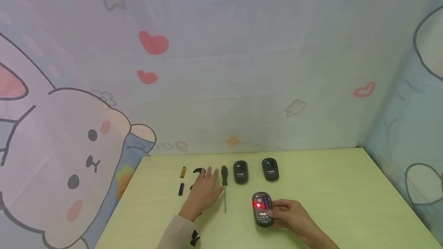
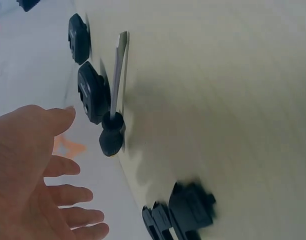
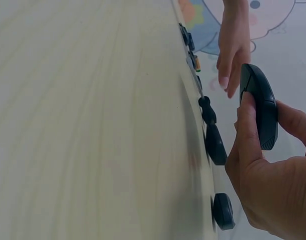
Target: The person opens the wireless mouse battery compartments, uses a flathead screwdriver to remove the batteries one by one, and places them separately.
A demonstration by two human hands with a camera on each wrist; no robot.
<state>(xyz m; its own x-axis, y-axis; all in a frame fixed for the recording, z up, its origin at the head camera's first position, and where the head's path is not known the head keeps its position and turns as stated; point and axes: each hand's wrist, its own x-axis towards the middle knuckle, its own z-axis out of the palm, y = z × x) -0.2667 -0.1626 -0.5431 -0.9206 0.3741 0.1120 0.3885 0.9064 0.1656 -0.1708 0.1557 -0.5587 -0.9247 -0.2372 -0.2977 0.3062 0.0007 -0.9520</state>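
Observation:
My right hand [image 1: 290,216] grips a dark computer mouse [image 1: 262,218] by its sides, its underside turned up. A red light shines on that underside, and a purple battery [image 1: 266,202] sits in its uncovered slot. In the right wrist view the mouse [image 3: 263,107] is held between thumb and fingers, raised above the table. My left hand [image 1: 205,189] hovers with fingers spread and nothing in them, left of a screwdriver [image 1: 224,176]. Beneath it, partly hidden, lie black plastic pieces [image 1: 199,170], which the left wrist view shows as blocky parts [image 2: 190,205].
Two more black mice [image 1: 240,172] [image 1: 270,169] lie at the back of the pale table [image 1: 322,187]. A yellow-green battery [image 1: 183,172] and a purple battery [image 1: 181,189] lie left of my left hand. A printed cloth [image 1: 221,68] hangs behind the table.

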